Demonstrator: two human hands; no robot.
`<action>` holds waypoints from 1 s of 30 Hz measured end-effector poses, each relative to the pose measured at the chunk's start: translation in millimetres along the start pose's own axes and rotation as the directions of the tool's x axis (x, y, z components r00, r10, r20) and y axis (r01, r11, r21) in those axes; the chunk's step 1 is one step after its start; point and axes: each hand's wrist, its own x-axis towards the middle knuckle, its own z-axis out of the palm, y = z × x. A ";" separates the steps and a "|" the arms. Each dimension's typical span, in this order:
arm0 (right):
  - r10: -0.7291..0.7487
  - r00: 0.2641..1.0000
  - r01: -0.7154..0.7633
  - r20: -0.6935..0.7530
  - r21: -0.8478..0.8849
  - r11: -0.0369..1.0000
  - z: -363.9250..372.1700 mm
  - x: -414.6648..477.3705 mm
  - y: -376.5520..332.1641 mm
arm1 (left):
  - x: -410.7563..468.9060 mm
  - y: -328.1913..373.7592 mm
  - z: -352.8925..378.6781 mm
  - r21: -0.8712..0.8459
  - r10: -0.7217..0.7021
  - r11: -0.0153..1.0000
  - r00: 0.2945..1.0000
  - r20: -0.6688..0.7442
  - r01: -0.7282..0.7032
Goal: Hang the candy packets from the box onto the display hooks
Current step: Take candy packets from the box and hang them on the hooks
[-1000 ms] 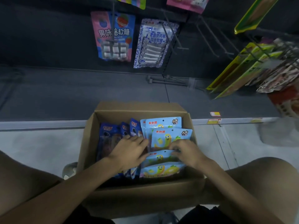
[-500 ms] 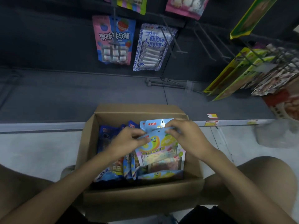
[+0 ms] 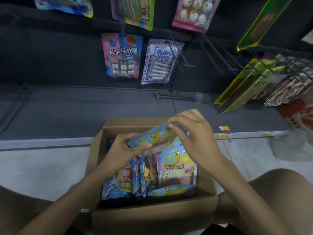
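An open cardboard box [image 3: 153,216] sits on the floor between my knees, filled with several upright candy packets [image 3: 177,168]. Just above the box I hold a light-blue packet with a yellow smiley worm [image 3: 157,136]. My left hand [image 3: 125,151] pinches its lower left edge between thumb and fingers. My right hand [image 3: 194,138] grips its upper right end, fingers curled over the top. Empty display hooks [image 3: 183,55] jut from the dark back panel above the box. A pink fruit-candy packet [image 3: 122,55] and a blue-white packet [image 3: 160,61] hang to their left.
More packets hang along the top row [image 3: 193,12]. Green and brown packets [image 3: 250,83] crowd the hooks at the right. A loose hook bar [image 3: 176,96] lies on the dark bottom shelf. My bare knees flank the box on the pale floor.
Both hands went from pressing on packets inside the box to lifting one light-blue packet out. The packet now sits higher and tilted, and my view has moved closer to the shelf.
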 end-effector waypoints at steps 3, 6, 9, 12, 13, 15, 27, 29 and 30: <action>0.039 0.997 -0.035 -0.071 0.056 0.998 -0.5 5.1 -6.0 | 0.7 -4.8 2.0 0.006 0.004 1.000 1.000 -0.023 -0.004; 0.129 0.980 -0.097 -0.153 0.202 0.975 -1.8 10.1 -10.4 | -0.2 -4.5 2.3 -0.077 -0.035 0.997 0.996 -0.082 0.028; 0.316 0.935 -0.247 -0.163 0.341 0.907 -2.0 12.5 -6.8 | 1.0 -3.5 -0.8 -0.219 -0.068 0.975 0.992 -0.110 0.043; 0.536 0.844 -0.460 0.032 0.559 0.690 0.9 9.5 -3.6 | 2.5 3.5 -2.2 -0.315 -0.096 0.948 0.987 -0.126 0.052; 0.570 0.814 -0.505 0.109 0.618 0.603 2.7 6.2 -3.4 | 2.7 6.5 -2.5 -0.328 -0.103 0.943 0.986 -0.133 0.055; 0.546 0.804 -0.550 0.235 0.643 0.534 4.9 1.0 -4.2 | 4.5 12.5 -2.0 -0.356 -0.117 0.933 0.983 -0.144 0.059; 0.490 0.811 -0.546 0.321 0.716 0.435 12.7 7.8 -14.5 | 4.6 22.8 -13.5 -0.376 -0.164 0.921 0.977 -0.137 0.102; 0.474 0.819 -0.536 0.324 0.728 0.428 8.4 13.9 -11.9 | 2.5 23.3 -15.4 -0.290 -0.167 0.950 0.972 -0.168 0.113; 0.462 0.825 -0.532 0.326 0.726 0.436 6.4 16.7 -11.1 | 1.8 25.4 -15.5 -0.248 -0.152 0.963 0.972 -0.181 0.105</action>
